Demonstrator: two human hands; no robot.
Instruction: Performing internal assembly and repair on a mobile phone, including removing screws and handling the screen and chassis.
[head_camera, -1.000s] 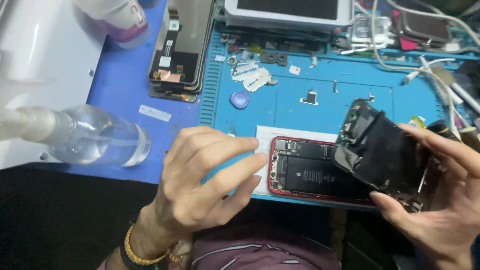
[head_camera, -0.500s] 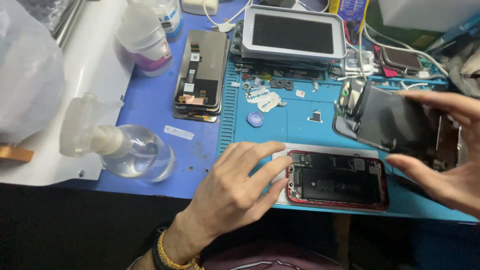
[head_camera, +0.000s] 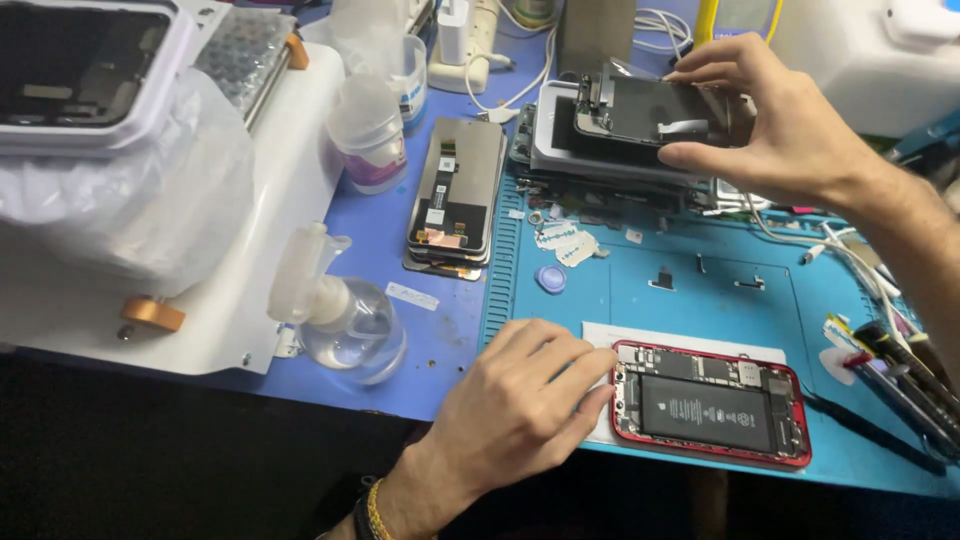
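Your right hand (head_camera: 790, 130) pinches a detached phone screen panel (head_camera: 650, 110) by its edges, thumb under the near long edge and fingers curled over the far one, and holds it above the stack of screens and frames (head_camera: 600, 160) that lies behind the opened red phone (head_camera: 710, 405). Your left hand (head_camera: 520, 410) holds nothing: it rests flat on the blue repair mat (head_camera: 680, 300), fingertips touching the left end of the red phone as if to steady it.

Judging by its look, the panel is thin, light and stiff, but brittle: glass on one side, with a metal backing and a small flex ribbon on the side facing you. Keep your hold on the edges as you have it. Do not press the middle, and do not let the ribbon catch or fold. The red phone is heavier and sits flat, its battery and boards exposed, so keep your fingers on the frame rim, not inside.

The panel's glass face is turned away, so you cannot tell whether it is cracked. Your right fingers cover its far edge. The stack beneath it is partly hidden. To the right of the red phone, the tools (head_camera: 900, 370) run out of view. The small parts (head_camera: 565, 245) on the mat behind the red phone are too small to make out.
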